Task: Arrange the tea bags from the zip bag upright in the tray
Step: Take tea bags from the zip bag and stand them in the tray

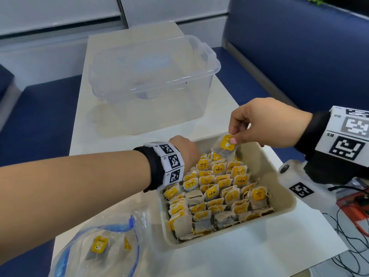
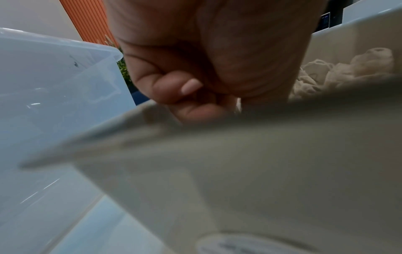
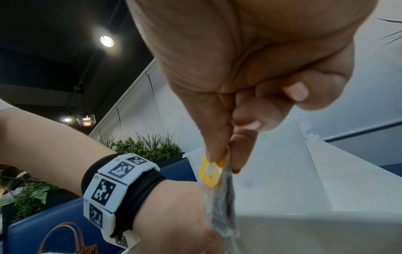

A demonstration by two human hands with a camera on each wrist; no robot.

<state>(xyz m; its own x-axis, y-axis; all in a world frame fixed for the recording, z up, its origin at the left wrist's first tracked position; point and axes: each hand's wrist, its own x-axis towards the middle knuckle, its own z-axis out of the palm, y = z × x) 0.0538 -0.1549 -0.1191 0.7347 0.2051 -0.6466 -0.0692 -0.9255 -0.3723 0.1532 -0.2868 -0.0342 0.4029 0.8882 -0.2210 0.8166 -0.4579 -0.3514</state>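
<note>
Yellow-tagged tea bag (image 1: pixel 225 147) hangs above the far end of the beige tray (image 1: pixel 283 204), pinched at its tag by the right hand (image 1: pixel 265 124). Left hand (image 1: pixel 186 149) reaches into the tray's far-left corner, fingers curled; what they grasp I cannot tell. Zip bag (image 1: pixel 107 248), with tea bags inside, lies near the tray's near-left corner.

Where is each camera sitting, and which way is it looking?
Head: worn up high, looking down at the tray, tea bags and zip bag; both forearms show.
Left wrist: beside the tray wall, looking along the left hand, fingers curled at the rim.
Right wrist: below the right hand, looking up at its grip on a tea bag.
Shared: all show the clear box.
</note>
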